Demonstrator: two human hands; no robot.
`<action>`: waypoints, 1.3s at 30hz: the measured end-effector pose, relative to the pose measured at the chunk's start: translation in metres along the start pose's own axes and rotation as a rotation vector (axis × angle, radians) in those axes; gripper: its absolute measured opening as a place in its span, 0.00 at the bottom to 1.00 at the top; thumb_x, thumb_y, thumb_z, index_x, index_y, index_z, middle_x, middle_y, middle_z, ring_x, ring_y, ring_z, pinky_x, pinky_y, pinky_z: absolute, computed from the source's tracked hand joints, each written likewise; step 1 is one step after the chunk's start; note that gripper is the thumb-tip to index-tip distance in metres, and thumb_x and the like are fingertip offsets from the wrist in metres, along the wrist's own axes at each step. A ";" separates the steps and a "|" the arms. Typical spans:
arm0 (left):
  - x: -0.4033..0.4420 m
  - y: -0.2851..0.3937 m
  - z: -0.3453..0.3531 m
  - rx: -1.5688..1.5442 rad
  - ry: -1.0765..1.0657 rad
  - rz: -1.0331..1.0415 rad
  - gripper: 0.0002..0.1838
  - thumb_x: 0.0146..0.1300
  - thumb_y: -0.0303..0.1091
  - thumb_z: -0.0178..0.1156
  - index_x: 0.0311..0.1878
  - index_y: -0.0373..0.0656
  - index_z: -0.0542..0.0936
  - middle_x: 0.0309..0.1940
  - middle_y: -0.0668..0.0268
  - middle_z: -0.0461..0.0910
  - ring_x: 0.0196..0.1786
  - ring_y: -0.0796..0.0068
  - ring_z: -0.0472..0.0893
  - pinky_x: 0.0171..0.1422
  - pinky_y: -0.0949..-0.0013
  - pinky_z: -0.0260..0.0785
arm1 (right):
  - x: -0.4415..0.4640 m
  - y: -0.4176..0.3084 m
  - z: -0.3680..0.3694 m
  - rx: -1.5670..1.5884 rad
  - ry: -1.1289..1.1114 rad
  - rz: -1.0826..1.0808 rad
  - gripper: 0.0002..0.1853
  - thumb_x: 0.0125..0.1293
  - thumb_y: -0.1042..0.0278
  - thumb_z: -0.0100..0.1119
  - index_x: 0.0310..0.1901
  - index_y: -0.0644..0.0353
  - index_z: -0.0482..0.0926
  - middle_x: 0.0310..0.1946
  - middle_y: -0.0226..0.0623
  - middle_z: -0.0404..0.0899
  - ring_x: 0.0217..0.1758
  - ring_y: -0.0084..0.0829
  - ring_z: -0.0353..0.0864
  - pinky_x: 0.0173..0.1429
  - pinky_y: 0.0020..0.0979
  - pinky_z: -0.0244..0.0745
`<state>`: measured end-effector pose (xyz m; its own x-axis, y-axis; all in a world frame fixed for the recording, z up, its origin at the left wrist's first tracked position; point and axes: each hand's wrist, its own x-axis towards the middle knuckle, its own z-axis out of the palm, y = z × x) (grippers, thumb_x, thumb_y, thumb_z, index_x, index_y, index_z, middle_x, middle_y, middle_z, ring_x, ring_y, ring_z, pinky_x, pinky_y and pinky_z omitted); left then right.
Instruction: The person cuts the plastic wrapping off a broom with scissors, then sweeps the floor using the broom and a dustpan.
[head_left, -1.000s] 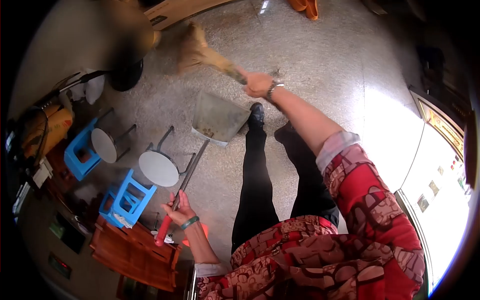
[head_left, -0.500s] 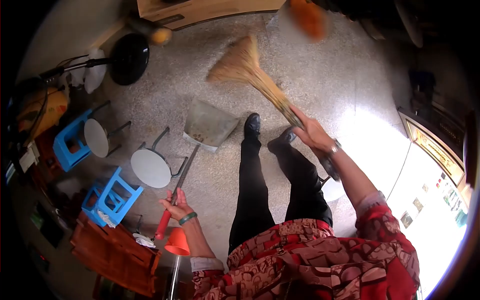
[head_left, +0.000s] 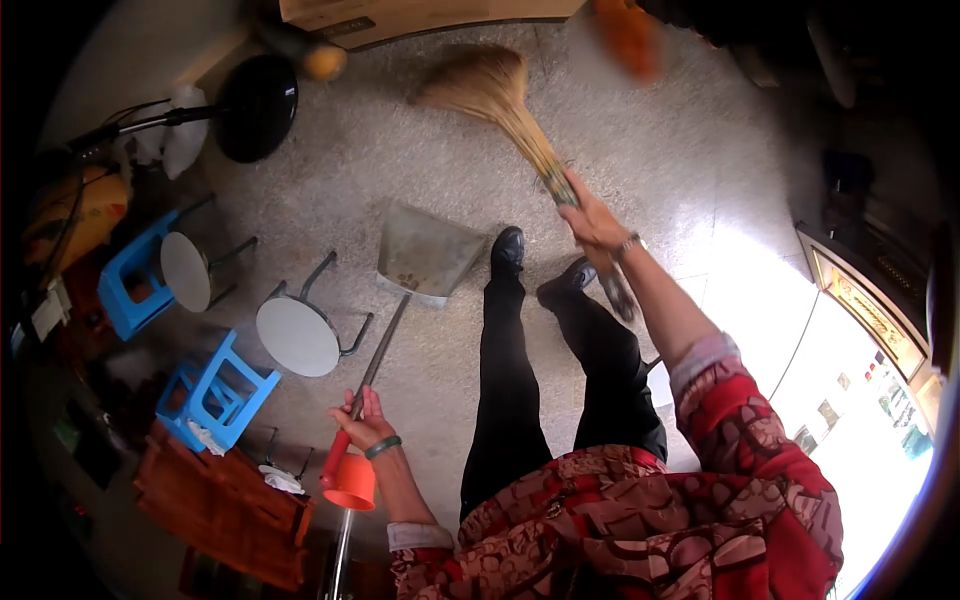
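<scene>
My right hand [head_left: 598, 212] is closed around the handle of a straw broom [head_left: 488, 88]. The broom's fanned bristles reach up and left over the floor, slightly blurred. Loosely held in my left hand [head_left: 368, 420], fingers partly extended, is the long handle of a metal dustpan [head_left: 430, 250], with a red grip at its lower end. The pan lies on the floor beside my left shoe [head_left: 508, 250], its wide mouth facing away from me. Small dark bits or stains show inside it. Bristles and pan are apart.
Round-topped stools [head_left: 297, 336] and blue plastic stools [head_left: 218, 390] stand at left. A black round base [head_left: 257, 108] is farther up. An orange cone-shaped object [head_left: 350, 482] is near my left wrist; a wooden piece of furniture [head_left: 220, 510] lies below. Bright light falls at right.
My right hand has moved up and left with the broom, whose bristles are farther from the dustpan. In view, the dustpan and my left hand have shifted slightly right.
</scene>
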<state>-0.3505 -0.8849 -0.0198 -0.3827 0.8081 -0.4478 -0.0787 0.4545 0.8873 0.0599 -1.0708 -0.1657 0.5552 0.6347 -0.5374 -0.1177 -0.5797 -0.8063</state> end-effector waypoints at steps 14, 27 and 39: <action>0.007 -0.015 -0.011 -0.002 0.020 -0.019 0.29 0.60 0.53 0.54 0.55 0.45 0.57 0.50 0.61 0.70 0.45 0.53 0.77 0.51 0.56 0.71 | -0.118 -0.071 0.001 0.123 -0.150 0.172 0.35 0.60 0.67 0.52 0.68 0.51 0.49 0.20 0.34 0.71 0.13 0.23 0.70 0.19 0.26 0.71; -0.001 -0.016 -0.007 0.006 0.058 -0.007 0.23 0.64 0.50 0.51 0.47 0.42 0.59 0.50 0.56 0.70 0.46 0.49 0.77 0.51 0.56 0.71 | 0.076 -0.092 0.155 -0.402 -0.270 -0.358 0.35 0.57 0.62 0.51 0.66 0.45 0.50 0.37 0.55 0.77 0.39 0.50 0.78 0.44 0.46 0.72; -0.004 -0.011 -0.009 -0.100 0.260 -0.007 0.22 0.61 0.54 0.53 0.36 0.43 0.62 0.50 0.54 0.70 0.45 0.48 0.77 0.50 0.56 0.73 | 0.011 0.013 -0.022 -0.680 -0.301 -0.089 0.39 0.56 0.66 0.55 0.68 0.40 0.48 0.30 0.52 0.78 0.30 0.47 0.79 0.34 0.42 0.74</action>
<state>-0.3566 -0.8968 -0.0269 -0.6040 0.6760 -0.4222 -0.1679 0.4100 0.8965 0.0828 -1.0826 -0.1771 0.2784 0.7499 -0.6001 0.5062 -0.6455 -0.5719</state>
